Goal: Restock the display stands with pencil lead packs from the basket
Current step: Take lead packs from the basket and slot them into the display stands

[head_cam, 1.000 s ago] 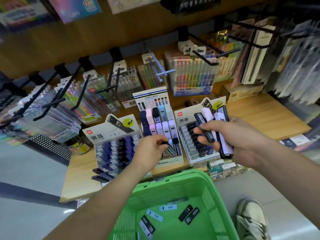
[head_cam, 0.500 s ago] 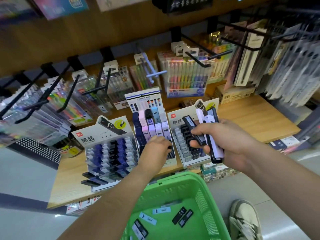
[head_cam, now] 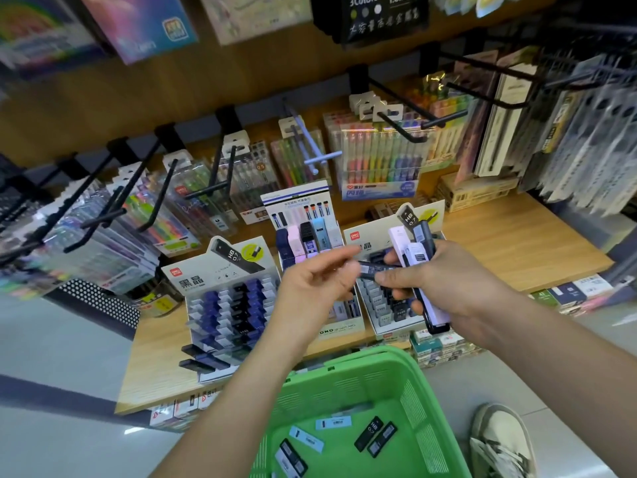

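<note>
Here my right hand (head_cam: 444, 288) has its grip clamped on a bundle of packs (head_cam: 418, 257), some white and some dark, which stand up from the fist and also come out below it. One dark pack (head_cam: 374, 269) lies almost flat between both hands: the right thumb and forefinger pinch one end, and the fingers of my left hand (head_cam: 310, 291) close on the other end. So both grips are together on this same pack.

The hands are above the bench (head_cam: 517, 243), in front of the stands. Just behind the right hand is the right stand (head_cam: 386, 305), with grey rows and only some dark packs in them. Behind the left hand stands the middle stand (head_cam: 303, 232), with tall packs in navy, pink, black and light blue. To the left is the left stand (head_cam: 227, 305), which is nearly full of blue and black packs; two dark packs lie on the bench at its front edge.

Below my arms is the green basket (head_cam: 365, 374). On its bottom several loose packs (head_cam: 374, 438) are left, black ones and light blue ones, lying apart from each other. A shoe (head_cam: 499, 439) is on the floor right of the basket.
</note>
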### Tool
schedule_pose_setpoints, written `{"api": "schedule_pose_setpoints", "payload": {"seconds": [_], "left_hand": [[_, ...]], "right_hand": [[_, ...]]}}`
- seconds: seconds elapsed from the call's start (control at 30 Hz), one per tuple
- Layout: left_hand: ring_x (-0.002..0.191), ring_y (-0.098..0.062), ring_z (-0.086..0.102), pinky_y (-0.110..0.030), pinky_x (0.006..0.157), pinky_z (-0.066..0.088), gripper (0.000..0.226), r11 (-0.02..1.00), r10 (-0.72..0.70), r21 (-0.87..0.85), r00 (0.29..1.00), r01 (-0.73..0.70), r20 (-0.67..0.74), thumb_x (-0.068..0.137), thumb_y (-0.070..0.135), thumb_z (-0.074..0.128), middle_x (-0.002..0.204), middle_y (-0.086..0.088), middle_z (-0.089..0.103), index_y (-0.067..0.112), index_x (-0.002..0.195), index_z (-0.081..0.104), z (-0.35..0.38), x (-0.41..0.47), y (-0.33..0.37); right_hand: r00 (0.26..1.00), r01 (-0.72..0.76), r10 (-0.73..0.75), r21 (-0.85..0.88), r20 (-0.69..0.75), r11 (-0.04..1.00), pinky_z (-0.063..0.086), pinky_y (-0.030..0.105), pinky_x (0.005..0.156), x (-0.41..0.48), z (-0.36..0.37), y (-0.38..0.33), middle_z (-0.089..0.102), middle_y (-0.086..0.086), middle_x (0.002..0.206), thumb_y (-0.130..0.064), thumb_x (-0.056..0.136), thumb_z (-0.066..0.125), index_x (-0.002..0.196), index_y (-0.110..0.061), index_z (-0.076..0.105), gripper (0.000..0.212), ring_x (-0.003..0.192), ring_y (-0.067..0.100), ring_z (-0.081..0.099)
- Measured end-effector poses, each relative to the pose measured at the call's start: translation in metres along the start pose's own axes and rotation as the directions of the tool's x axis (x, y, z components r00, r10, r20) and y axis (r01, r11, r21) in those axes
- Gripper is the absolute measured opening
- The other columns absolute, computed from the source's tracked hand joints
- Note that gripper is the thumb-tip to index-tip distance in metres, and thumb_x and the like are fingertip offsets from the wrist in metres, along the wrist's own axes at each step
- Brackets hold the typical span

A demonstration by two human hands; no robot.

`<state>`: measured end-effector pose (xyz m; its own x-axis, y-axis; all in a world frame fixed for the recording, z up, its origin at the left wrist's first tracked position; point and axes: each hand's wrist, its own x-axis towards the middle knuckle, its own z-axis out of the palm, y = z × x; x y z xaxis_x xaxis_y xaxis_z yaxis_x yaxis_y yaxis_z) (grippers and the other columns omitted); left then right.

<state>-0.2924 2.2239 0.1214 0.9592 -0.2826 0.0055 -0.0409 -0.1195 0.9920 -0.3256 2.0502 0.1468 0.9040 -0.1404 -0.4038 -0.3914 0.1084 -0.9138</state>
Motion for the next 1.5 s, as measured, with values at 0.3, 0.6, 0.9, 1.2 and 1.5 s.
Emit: {"api": "schedule_pose_setpoints", "payload": {"seconds": [0.3, 0.6, 0.9, 1.2, 1.5], "left_hand": [[0.054, -0.013, 0.061, -0.022, 0.052, 0.052, 0.015, 0.991, -0.011, 0.134, 0.995, 0.024, -0.098, 0.093, 0.019, 0.058, 0.067, -0.006, 0.070, 0.024, 0.088, 0.072, -0.001, -0.027, 0.010], [0.063, -0.013, 0.060, -0.027, 0.064, 0.056, 0.019, 0.986, -0.165, 0.015, 0.986, 0.165, -0.014, 0.087, 0.009, 0.067, 0.074, -0.003, 0.063, 0.017, 0.105, 0.069, -0.006, -0.030, 0.013], [0.062, -0.014, 0.066, -0.023, 0.062, 0.057, 0.026, 0.994, -0.013, 0.108, 0.996, 0.023, -0.094, 0.081, -0.001, 0.071, 0.080, -0.018, 0.064, 0.021, 0.095, 0.071, -0.034, -0.013, 0.035], [0.076, -0.008, 0.065, -0.024, 0.077, 0.053, 0.021, 0.754, 0.002, 0.647, 0.984, 0.117, -0.181, 0.087, 0.008, 0.068, 0.084, 0.005, 0.066, 0.029, 0.088, 0.063, -0.075, 0.004, -0.016], [0.074, -0.007, 0.058, -0.023, 0.079, 0.050, 0.017, 0.563, 0.059, 0.826, 0.996, 0.024, -0.069, 0.085, 0.016, 0.070, 0.087, 0.005, 0.070, 0.019, 0.102, 0.072, -0.060, 0.018, -0.050]], "right_hand": [[0.997, -0.002, -0.008, 0.125, 0.081, 0.992, 0.040, 0.019, 0.037, -0.004, 0.009, -0.004, 0.075, 0.013, 0.077, -0.025, 0.086, 0.074, 0.089, -0.013, 0.068, 0.014, 0.043, 0.009, 0.051], [0.990, 0.014, -0.027, 0.097, 0.137, 0.995, 0.038, 0.021, 0.037, -0.005, 0.018, -0.003, 0.054, 0.000, 0.054, -0.013, 0.082, 0.077, 0.082, -0.012, 0.068, 0.009, 0.046, 0.011, 0.045], [0.993, -0.033, 0.027, 0.049, 0.117, 0.998, 0.039, 0.020, 0.038, -0.005, 0.026, -0.003, 0.071, 0.002, 0.067, -0.024, 0.086, 0.074, 0.095, -0.013, 0.069, 0.015, 0.042, 0.008, 0.048], [0.988, -0.139, 0.117, 0.249, 0.102, 0.958, 0.043, 0.019, 0.036, -0.002, 0.019, -0.009, 0.075, 0.010, 0.077, 0.001, 0.088, 0.057, 0.100, -0.004, 0.064, 0.015, 0.054, 0.016, 0.067], [0.985, -0.157, 0.130, 0.272, 0.116, 0.949, 0.044, 0.020, 0.036, 0.001, 0.017, -0.009, 0.075, 0.013, 0.076, 0.003, 0.089, 0.061, 0.107, -0.001, 0.060, 0.018, 0.059, 0.020, 0.072]]}}
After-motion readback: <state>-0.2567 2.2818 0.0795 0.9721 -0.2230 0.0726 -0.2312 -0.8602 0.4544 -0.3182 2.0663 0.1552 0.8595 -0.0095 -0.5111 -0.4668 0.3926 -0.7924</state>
